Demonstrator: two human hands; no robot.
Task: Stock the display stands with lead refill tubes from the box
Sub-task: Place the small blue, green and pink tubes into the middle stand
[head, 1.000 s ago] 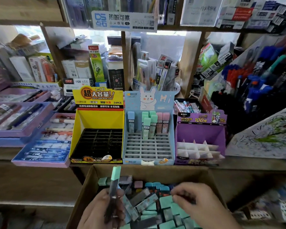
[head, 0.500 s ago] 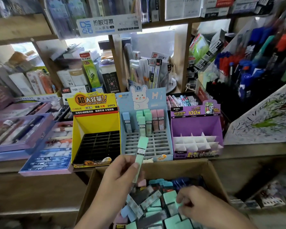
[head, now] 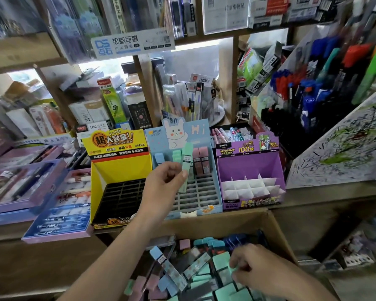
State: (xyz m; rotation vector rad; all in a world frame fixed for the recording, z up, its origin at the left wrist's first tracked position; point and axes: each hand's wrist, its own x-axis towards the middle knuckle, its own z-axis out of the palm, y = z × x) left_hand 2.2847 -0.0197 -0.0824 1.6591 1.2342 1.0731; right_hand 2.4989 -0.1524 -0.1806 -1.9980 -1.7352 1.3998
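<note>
My left hand point(head: 164, 181) pinches a mint-green lead refill tube point(head: 186, 165), held nearly upright over the grid of the light blue display stand point(head: 195, 198). That stand's back row holds a blue tube point(head: 159, 158), green tubes point(head: 176, 156) and pink tubes point(head: 201, 159). A yellow stand point(head: 119, 170) with an empty black grid sits to its left, a purple stand point(head: 249, 168) with white dividers to its right. My right hand point(head: 255, 267) reaches down among the loose tubes in the cardboard box point(head: 206, 224); whether it grips one is hidden.
Purple and blue trays of pens point(head: 30, 187) lie on the shelf at the left. A rack of blue and red markers point(head: 308, 92) and a scribbled test board point(head: 343, 144) stand at the right. Packed stationery fills the shelves behind the stands.
My left hand has lifted the green tube out of the box and carried it forward and up over the blue stand. My right hand stays in the box.
</note>
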